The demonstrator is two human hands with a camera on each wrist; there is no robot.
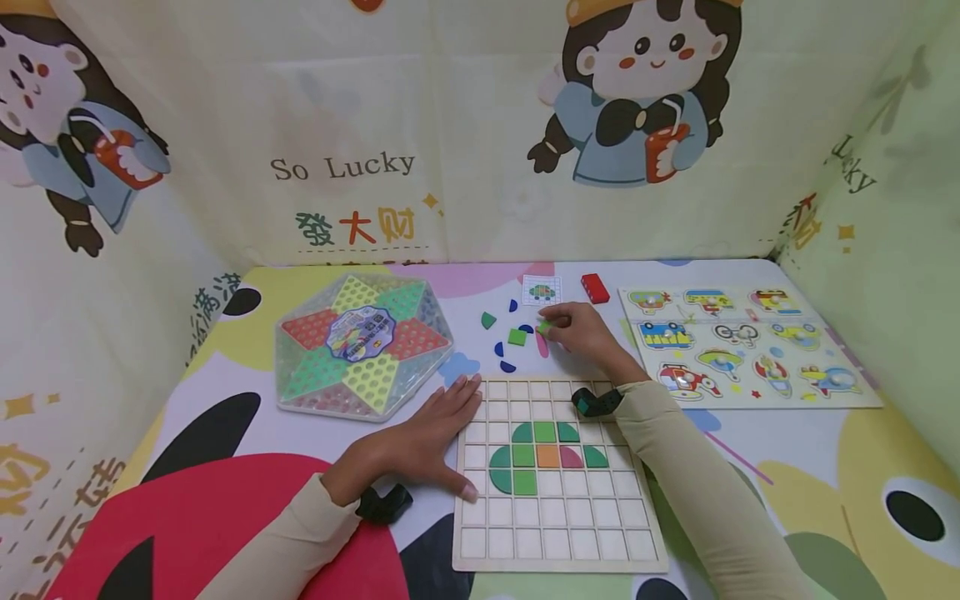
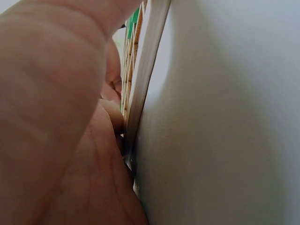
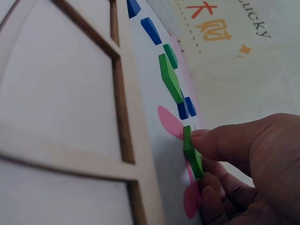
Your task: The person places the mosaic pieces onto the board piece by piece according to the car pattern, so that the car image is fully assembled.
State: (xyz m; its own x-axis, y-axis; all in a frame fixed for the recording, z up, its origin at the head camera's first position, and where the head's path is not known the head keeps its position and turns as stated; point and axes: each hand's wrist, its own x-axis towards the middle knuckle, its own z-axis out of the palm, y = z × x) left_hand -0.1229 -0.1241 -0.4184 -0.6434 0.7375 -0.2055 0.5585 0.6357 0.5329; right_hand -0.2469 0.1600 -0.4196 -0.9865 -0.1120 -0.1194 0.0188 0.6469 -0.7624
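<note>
Beyond the grid board (image 1: 550, 543), on the bench (image 1: 795, 450), the right hand (image 1: 581, 335) clamps its grip on a green piece (image 3: 189, 149); the left hand (image 1: 420, 437), thumb spread apart, rests at the board's left edge. Picking up seems underway; the next move likely calls for a steady lift.

Before me, the brightly printed tabletop (image 1: 225, 367) carries a hexagonal game board (image 1: 362, 335), a gridded wooden board (image 1: 550, 544), a vehicle puzzle (image 1: 738, 340), a pattern card (image 1: 542, 290), a red block (image 1: 595, 288) and loose blue and green pieces (image 1: 517, 337).
</note>
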